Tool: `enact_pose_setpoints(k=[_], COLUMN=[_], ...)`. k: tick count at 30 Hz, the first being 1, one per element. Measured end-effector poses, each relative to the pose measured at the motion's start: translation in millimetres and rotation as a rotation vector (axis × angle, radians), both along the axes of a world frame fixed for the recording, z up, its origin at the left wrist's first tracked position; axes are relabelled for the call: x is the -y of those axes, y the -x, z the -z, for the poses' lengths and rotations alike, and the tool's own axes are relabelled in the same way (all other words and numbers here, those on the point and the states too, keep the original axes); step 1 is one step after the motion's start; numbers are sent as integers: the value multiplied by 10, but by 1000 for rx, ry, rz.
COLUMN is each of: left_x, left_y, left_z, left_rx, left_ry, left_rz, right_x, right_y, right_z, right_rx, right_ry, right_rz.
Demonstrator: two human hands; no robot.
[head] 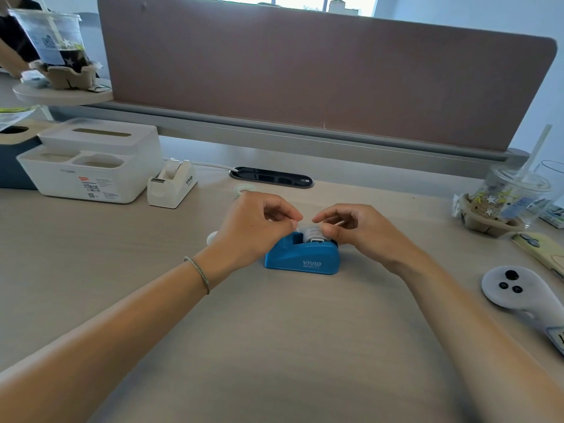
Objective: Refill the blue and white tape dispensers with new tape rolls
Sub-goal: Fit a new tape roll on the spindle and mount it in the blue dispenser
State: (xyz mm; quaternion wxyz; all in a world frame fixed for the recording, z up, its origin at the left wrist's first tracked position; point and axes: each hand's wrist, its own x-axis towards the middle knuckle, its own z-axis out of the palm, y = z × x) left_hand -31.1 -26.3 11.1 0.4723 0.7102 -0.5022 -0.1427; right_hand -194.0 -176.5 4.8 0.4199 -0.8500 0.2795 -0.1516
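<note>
A blue tape dispenser [302, 257] stands at the desk's centre with a tape roll [314, 233] seated in its cradle. My left hand [253, 227] hovers over the dispenser's cutter end, thumb and forefinger pinched on what looks like the clear tape end. My right hand [357, 230] rests on the roll's right side, fingers curled against it. A white tape dispenser [171, 186] with a roll in it stands to the back left. A loose clear tape roll [244, 189] lies behind my left hand. A small white round piece [211, 238] peeks out left of my left hand.
A white desk organiser [88, 166] sits at the left. A cable port [271, 177] lies at the back centre below the brown divider panel [305, 71]. At the right are a plastic cup with straw [512, 196], a phone [540, 251] and a white controller [515, 291].
</note>
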Motion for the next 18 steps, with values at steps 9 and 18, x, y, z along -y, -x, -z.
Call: enact_pose_setpoints(k=[9,18], left_x=[-5,-12], left_y=[-13,-5], left_z=[14,-6], left_rx=[-28,-56], left_ry=[5,-3], left_rz=[-23,-30], right_x=[22,5], right_y=[6,22], right_z=[105,45], right_rx=[11,-7], right_ry=[-195,-145], right_rz=[38,-16])
